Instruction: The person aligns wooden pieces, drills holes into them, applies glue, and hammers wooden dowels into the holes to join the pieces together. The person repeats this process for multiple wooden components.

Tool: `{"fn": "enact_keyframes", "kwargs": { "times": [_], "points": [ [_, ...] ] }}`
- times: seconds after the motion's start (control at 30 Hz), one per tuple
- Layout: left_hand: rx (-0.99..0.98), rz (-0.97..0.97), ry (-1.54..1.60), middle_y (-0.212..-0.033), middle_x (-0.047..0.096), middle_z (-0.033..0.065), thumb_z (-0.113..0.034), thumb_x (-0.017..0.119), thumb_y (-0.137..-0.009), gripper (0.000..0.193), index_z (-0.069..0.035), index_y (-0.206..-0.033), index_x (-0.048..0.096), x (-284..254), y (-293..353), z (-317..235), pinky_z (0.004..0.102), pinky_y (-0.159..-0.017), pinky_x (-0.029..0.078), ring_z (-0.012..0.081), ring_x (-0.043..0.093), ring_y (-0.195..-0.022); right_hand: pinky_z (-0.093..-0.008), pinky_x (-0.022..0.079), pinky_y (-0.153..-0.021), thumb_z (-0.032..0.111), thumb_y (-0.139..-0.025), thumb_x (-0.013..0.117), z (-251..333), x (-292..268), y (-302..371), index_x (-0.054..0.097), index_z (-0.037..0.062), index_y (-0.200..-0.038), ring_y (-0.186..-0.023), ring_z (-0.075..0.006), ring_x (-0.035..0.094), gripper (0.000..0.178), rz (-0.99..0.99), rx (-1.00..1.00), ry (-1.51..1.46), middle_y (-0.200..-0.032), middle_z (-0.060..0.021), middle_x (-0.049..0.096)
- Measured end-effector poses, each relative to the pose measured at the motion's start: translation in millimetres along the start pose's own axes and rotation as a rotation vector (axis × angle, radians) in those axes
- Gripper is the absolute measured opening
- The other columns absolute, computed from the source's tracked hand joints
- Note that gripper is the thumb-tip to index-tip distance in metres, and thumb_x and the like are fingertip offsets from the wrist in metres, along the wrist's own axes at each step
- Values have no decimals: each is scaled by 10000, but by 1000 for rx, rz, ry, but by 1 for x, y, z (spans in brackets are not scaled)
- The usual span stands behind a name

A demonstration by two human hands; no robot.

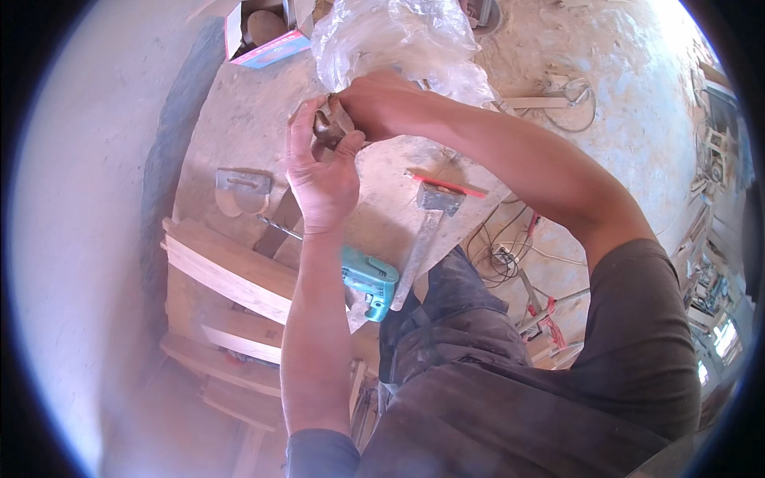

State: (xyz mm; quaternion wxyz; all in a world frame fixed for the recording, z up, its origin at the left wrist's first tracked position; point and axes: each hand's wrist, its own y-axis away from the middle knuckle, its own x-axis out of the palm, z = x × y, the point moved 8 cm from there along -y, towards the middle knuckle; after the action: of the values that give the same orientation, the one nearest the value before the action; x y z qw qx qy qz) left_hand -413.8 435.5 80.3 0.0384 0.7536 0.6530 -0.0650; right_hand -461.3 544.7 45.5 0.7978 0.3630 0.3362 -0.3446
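Note:
Both of my hands meet above the work surface, over its far left part. My left hand (323,179) is closed around a small shiny grey-brown metal part (333,126), thumb on one side and fingers on the other. My right hand (378,105) is curled against the same part from the right, its fingertips hidden, so what it grips cannot be made out. Below them lie a hammer (438,201) with a pale handle, a red pencil (450,185) across its head, and a teal power drill (371,280). The long drill bit (279,228) reaches out beyond my left forearm.
A crumpled clear plastic bag (394,40) and an open carton (275,51) sit just beyond my hands. A slotted grey metal plate (244,183) lies at left, near stacked wooden boards (231,267). Black cables (502,253) tangle on the floor at right.

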Motion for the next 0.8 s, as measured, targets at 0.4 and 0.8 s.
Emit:
{"fn": "enact_keyframes", "kwargs": {
  "times": [0.4,0.8],
  "points": [
    [292,-15,-274,-1380,617,100,143,810,-666,828,-142,-1401,556,12,29,-12,463,-1070,476,366,544,-1300,-476,568,-834,158,-831,621,-63,18,21,793,50,-967,-925,-417,713,244,-233,511,-300,-976,-239,745],
    [248,38,-179,-1428,554,118,132,798,-744,749,-120,-1402,544,17,35,-7,437,-1051,521,332,527,-1340,-472,551,-736,170,-858,641,-39,39,45,759,49,-857,-867,-375,701,169,-361,246,-260,-884,-187,722]
  ]
}}
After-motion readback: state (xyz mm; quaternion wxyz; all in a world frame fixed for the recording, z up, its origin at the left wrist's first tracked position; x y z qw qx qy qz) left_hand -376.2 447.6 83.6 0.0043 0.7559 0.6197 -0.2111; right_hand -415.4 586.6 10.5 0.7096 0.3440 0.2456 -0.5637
